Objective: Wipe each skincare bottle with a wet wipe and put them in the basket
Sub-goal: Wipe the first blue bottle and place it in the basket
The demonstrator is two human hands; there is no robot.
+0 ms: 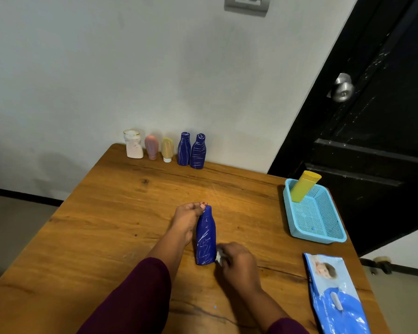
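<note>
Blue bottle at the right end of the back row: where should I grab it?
Probably grip that blue bottle round its middle, from the front-right: it stands upright, a second blue bottle crowds its left, and the wall is behind.

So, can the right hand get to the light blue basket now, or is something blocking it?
Probably yes. The right hand, pinching a wet wipe, has only bare table between it and the basket; the wipes pack lies off that path.
</note>
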